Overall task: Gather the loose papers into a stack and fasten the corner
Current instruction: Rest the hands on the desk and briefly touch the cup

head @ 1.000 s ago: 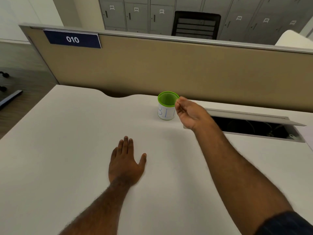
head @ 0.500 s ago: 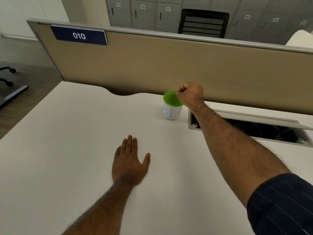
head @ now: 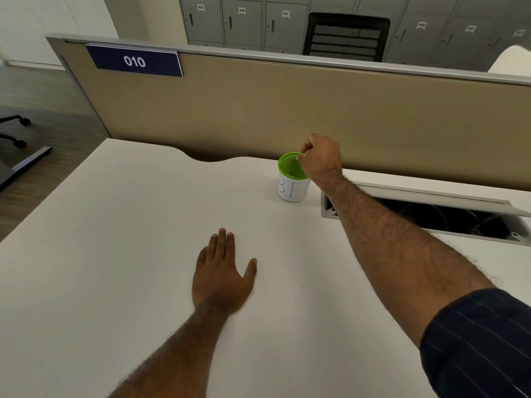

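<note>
Right hand (head: 321, 162): fingers curled, at green cup (head: 291, 179) rim; anything pinched can't be told
Left hand (head: 221, 274): spread flat on desk (head: 115, 254)
Cup label: blue handwriting, unclear
Partition sign (head: 135, 61): "010"

I sit at a white surface (head: 115, 254) with a curved notch cut into its far edge. Along that far edge stands a tan partition panel (head: 287, 110) capped by a grey metal rail, and a dark blue sign (head: 135, 61) reading 010 hangs near its left end. Near the surface's far right corner, an open cable tray (head: 459, 219) shows dark wiring inside. Beyond the panel I see a row of grey numbered lockers (head: 241, 21) and the black mesh back of a chair (head: 346, 37). To my left, the floor (head: 37, 96) is wood-toned, with chair castors (head: 17, 130) resting on it.
</note>
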Action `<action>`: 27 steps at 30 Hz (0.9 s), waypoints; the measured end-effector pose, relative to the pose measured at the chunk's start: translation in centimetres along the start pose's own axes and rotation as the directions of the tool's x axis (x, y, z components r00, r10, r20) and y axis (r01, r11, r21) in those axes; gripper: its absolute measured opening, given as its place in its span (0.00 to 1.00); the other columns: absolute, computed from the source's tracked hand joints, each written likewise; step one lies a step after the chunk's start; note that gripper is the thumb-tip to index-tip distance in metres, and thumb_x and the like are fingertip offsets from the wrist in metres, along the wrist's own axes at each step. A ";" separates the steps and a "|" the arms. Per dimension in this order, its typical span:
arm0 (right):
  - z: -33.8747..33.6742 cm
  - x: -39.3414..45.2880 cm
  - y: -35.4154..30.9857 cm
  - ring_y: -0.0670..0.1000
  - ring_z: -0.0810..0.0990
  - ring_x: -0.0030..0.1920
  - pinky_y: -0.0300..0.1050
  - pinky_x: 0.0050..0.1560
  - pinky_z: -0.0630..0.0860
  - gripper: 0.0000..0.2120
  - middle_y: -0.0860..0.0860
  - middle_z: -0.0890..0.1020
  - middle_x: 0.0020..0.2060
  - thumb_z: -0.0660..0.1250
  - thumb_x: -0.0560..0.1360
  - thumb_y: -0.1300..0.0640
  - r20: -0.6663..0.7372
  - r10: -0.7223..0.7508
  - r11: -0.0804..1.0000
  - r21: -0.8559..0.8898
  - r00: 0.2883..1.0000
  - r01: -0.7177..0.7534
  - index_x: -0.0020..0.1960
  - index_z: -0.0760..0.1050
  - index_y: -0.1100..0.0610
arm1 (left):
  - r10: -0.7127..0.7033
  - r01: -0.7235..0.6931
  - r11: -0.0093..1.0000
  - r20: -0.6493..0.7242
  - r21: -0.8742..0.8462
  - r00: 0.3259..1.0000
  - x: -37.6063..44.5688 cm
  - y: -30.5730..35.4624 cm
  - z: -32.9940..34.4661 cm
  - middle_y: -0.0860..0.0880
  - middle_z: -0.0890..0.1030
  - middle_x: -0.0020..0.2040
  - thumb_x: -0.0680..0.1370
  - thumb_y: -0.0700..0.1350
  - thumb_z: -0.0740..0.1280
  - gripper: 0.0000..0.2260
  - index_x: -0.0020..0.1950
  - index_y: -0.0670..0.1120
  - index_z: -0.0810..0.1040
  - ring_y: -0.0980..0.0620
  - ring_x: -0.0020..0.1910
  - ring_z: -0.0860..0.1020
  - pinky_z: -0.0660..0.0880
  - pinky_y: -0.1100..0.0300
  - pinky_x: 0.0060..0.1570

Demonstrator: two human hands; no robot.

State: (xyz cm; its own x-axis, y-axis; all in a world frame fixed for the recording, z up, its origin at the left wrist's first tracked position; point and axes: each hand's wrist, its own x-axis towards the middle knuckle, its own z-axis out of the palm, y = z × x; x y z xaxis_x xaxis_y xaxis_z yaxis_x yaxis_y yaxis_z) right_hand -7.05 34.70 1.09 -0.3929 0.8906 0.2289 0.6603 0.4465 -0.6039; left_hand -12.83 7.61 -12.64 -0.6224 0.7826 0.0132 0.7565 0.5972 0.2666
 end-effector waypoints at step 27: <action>1.8 -20.3 9.5 0.53 0.76 0.56 0.42 0.55 0.71 0.18 0.52 0.80 0.54 0.58 0.73 0.68 0.301 -0.086 0.994 -0.042 0.950 0.104 0.57 0.80 0.58 | 0.003 -0.003 0.999 -0.002 0.038 1.000 0.0 0.1 0.1 0.49 0.47 0.81 0.78 0.66 0.48 0.36 0.81 0.46 0.48 0.51 0.80 0.47 0.46 0.54 0.77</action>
State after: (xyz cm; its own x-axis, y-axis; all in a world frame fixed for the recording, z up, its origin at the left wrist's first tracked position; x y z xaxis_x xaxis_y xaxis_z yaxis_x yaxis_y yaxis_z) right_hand 6.04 20.72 -10.71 -0.6228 0.7813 0.0398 0.6421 0.5396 -0.5445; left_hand -12.76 7.69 -12.71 -0.6207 0.7839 0.0162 0.7653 0.6012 0.2298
